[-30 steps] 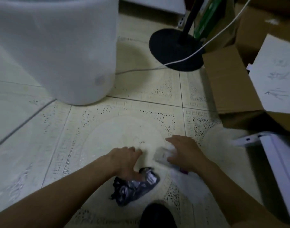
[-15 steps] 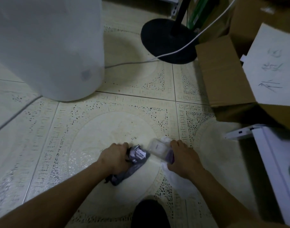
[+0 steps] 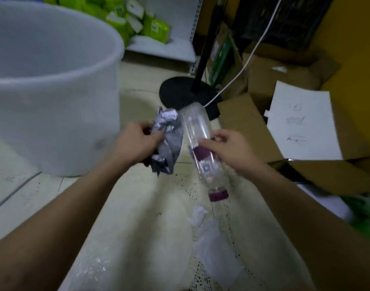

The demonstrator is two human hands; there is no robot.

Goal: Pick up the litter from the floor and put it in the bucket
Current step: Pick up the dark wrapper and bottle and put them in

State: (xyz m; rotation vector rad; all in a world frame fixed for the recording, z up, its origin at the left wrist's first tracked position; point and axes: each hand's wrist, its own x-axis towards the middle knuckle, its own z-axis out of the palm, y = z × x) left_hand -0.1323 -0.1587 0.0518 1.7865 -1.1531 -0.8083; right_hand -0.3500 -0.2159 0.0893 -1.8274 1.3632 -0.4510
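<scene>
A crumpled wrapper [image 3: 167, 141] and plastic bottle [image 3: 201, 143] are gripped by curled fingers, not yet dropped into the bucket [image 3: 54, 85]; tissue [image 3: 197, 215] is left on the floor.

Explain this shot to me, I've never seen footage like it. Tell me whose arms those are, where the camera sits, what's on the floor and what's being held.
There is no machine here. These are a person's two bare arms, filmed by a wide-angle camera worn on the head and looking forward and down. The left hand grips a crumpled grey bag. The right hand holds a clear bottle with its purple cap pointing down. Both are lifted off the tiled floor. A white bucket stands at the left. White tissue lies on the floor below the bottle. To the right are cardboard boxes and a black stand base.
</scene>
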